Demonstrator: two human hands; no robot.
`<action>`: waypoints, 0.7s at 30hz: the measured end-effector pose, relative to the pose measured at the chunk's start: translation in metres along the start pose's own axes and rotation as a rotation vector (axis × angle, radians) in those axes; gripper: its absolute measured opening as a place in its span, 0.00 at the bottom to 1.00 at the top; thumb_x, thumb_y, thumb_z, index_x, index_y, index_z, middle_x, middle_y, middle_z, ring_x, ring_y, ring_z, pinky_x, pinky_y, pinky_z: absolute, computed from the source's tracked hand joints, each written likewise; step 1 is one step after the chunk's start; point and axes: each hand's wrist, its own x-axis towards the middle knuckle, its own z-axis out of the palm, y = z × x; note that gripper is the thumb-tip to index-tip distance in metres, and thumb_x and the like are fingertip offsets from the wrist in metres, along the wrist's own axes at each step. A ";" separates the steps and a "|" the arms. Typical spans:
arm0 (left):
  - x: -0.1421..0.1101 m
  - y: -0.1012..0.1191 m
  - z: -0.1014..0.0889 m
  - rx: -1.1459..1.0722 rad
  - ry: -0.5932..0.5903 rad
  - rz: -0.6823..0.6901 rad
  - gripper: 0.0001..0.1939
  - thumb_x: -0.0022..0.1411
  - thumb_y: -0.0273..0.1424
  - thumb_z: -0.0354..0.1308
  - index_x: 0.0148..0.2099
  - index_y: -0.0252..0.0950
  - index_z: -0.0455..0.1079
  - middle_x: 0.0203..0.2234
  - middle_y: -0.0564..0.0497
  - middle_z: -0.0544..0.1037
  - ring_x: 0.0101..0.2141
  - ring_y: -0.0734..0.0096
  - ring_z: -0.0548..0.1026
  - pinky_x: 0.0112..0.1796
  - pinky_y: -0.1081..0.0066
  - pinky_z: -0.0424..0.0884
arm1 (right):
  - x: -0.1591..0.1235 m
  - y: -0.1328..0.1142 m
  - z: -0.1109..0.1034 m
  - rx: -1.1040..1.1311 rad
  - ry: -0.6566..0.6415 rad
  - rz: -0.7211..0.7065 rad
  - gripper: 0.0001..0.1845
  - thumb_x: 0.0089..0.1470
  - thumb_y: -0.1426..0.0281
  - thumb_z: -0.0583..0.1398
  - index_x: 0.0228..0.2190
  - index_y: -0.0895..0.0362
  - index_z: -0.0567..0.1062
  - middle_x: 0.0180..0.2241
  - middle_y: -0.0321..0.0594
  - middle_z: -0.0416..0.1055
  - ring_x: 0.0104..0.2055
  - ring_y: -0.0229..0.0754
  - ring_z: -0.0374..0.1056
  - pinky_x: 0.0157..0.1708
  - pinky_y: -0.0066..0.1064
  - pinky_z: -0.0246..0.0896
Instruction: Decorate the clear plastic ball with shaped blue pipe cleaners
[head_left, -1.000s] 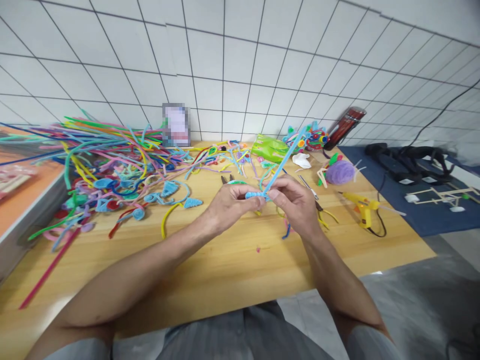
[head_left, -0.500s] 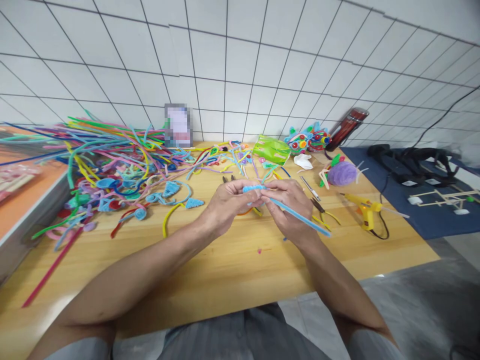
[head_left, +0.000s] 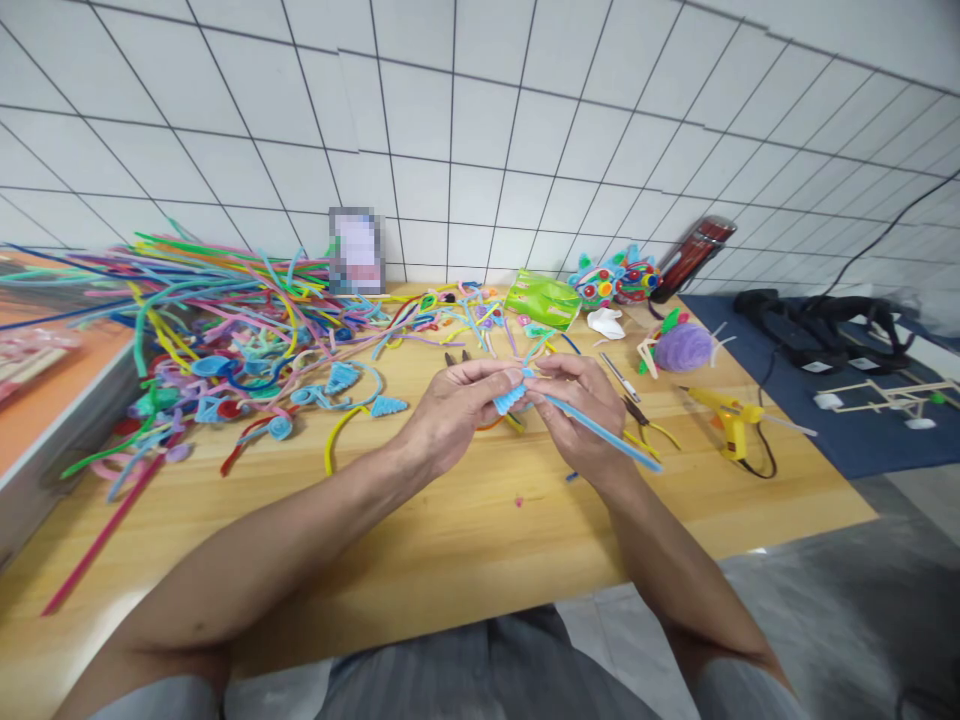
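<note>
Both hands meet above the middle of the wooden table (head_left: pixel 450 560). My left hand (head_left: pixel 454 412) pinches a small coiled blue pipe-cleaner shape (head_left: pixel 511 398) between thumb and fingers. My right hand (head_left: pixel 581 415) is closed on the same light blue pipe cleaner, whose straight free end (head_left: pixel 607 436) runs down to the right past my wrist. Beneath the hands lie short yellow and orange pipe-cleaner pieces, partly hidden.
A big heap of coloured pipe cleaners (head_left: pixel 210 310) covers the table's left back. Finished blue shapes (head_left: pixel 387 406) lie nearby. Pliers (head_left: pixel 637 410), a yellow glue gun (head_left: pixel 731 420), a purple pompom figure (head_left: pixel 681 347), a green packet (head_left: pixel 541 297) and colourful ornaments (head_left: pixel 615 280) sit right. An orange box (head_left: pixel 52 400) stands left.
One second ago the pipe cleaner's free end pointed up and back; it has swung down to the right. The coiled part has turned slightly between my fingers since half a second ago.
</note>
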 end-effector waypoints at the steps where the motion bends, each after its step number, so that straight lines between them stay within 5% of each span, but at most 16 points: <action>1: -0.001 0.000 0.001 -0.008 0.005 -0.003 0.17 0.46 0.39 0.81 0.36 0.36 0.84 0.32 0.48 0.86 0.32 0.72 0.82 0.41 0.71 0.79 | 0.000 0.000 0.000 0.011 0.005 0.014 0.15 0.63 0.75 0.66 0.48 0.46 0.82 0.49 0.42 0.79 0.47 0.45 0.78 0.44 0.42 0.78; 11: 0.000 0.007 -0.004 0.135 -0.040 -0.012 0.18 0.48 0.42 0.79 0.37 0.36 0.83 0.24 0.52 0.78 0.23 0.78 0.70 0.25 0.76 0.64 | 0.004 0.002 -0.002 0.097 -0.018 0.111 0.07 0.65 0.71 0.65 0.43 0.47 0.82 0.48 0.42 0.79 0.47 0.46 0.78 0.46 0.45 0.79; 16: -0.003 0.005 -0.001 0.120 -0.005 -0.005 0.21 0.46 0.40 0.81 0.40 0.37 0.83 0.27 0.52 0.81 0.26 0.76 0.74 0.27 0.76 0.68 | 0.004 0.002 -0.002 0.177 -0.045 0.170 0.05 0.65 0.69 0.64 0.41 0.48 0.82 0.48 0.42 0.79 0.50 0.47 0.78 0.50 0.47 0.76; 21: -0.003 0.000 0.002 0.058 0.016 0.086 0.17 0.47 0.37 0.80 0.35 0.36 0.78 0.25 0.55 0.79 0.25 0.79 0.74 0.30 0.78 0.70 | 0.003 -0.003 0.005 0.366 0.027 0.390 0.08 0.64 0.61 0.66 0.41 0.50 0.80 0.47 0.43 0.78 0.52 0.49 0.76 0.54 0.48 0.74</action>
